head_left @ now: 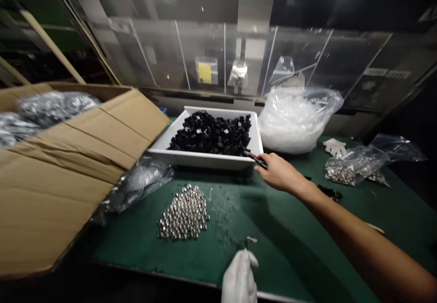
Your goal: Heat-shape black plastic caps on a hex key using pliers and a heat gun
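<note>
My left hand (pixel 240 278), in a white glove, is closed at the table's front edge, its fingertips pinched on a small thin dark piece. Just beyond it lies a small metal part (pixel 251 239). My bare right hand (pixel 278 172) is closed around pliers (pixel 257 160), whose tips reach over the near right rim of a white tray (pixel 205 159). Many small black parts (pixel 215 132) are heaped in this tray. A pile of shiny metal rings or nuts (pixel 184 214) lies on the green table to the left of my left hand.
An open cardboard box (pixel 64 171) with plastic-wrapped items stands left. A clear bag of white pieces (pixel 295 118) is right of the tray. Farther right are a white glove (pixel 335 147) and a bag of metal parts (pixel 341 171). Crumpled plastic (pixel 139 182) lies beside the box.
</note>
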Demonstrator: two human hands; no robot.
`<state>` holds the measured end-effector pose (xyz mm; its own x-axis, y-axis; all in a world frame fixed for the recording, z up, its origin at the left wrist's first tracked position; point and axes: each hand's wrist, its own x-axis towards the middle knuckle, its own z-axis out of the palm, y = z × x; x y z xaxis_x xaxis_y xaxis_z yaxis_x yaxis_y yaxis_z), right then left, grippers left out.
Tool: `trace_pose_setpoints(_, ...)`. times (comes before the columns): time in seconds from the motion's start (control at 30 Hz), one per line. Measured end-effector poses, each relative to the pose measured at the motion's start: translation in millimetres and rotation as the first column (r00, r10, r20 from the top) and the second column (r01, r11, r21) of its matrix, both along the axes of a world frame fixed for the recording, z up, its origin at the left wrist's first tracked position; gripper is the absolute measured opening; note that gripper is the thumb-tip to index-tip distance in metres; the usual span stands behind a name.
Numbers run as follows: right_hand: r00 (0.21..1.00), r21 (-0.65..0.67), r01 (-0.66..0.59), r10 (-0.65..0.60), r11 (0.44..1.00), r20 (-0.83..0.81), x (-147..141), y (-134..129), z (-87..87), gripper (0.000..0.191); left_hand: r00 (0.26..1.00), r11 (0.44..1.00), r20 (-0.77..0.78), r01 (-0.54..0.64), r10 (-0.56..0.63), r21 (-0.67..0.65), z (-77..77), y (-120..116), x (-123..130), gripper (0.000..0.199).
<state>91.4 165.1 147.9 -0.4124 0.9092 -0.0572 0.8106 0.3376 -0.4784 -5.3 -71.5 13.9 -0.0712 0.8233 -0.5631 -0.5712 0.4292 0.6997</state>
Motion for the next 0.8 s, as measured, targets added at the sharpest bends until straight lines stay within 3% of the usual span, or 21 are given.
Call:
trace_pose_setpoints(0.17,0.989,-0.296,-0.114,0.080,0.949,-0.122,92.5,-78.7,-33.6,0.040,0.997,0.996,0.013,0.079,-0.079,-0.048,10.8,-9.8,10.8,0.050)
trace_pose_setpoints(0.27,0.953,-0.457,-0.094,-0.052,0.885,-0.297,129.0,-123.5,-50.8,0.041,0.981,0.983,0.106,0.169,-0.161,-0.071,17.7,-8.5,17.1,0.043)
trace_pose_setpoints(0.4,0.784,-0.522,0.028,-0.342,0.853,-0.517,143.1,-164.1,-73.7,0.027,0.955,0.958,0.185,0.256,-0.230,-0.130,23.5,-2.9,34.2,0.040)
trace_pose_setpoints(0.53,0.682,-0.443,0.087,-0.377,0.892,-0.627,145.9,-184.0,-85.5,0.025,0.952,0.944,0.151,0.290,-0.267,-0.158,28.8,0.0,56.9,0.042)
trace_pose_setpoints(0.67,0.736,-0.475,0.085,-0.377,0.876,-0.563,163.3,-198.0,-91.0,0.025,0.966,0.945,-0.012,0.250,-0.258,-0.210,31.4,-0.2,72.8,0.046)
trace_pose_setpoints(0.8,0.883,-0.407,0.040,-0.223,0.913,-0.413,187.6,-202.8,-91.2,0.037,0.960,0.939,-0.100,0.229,-0.262,-0.255,36.8,-0.8,78.5,0.045)
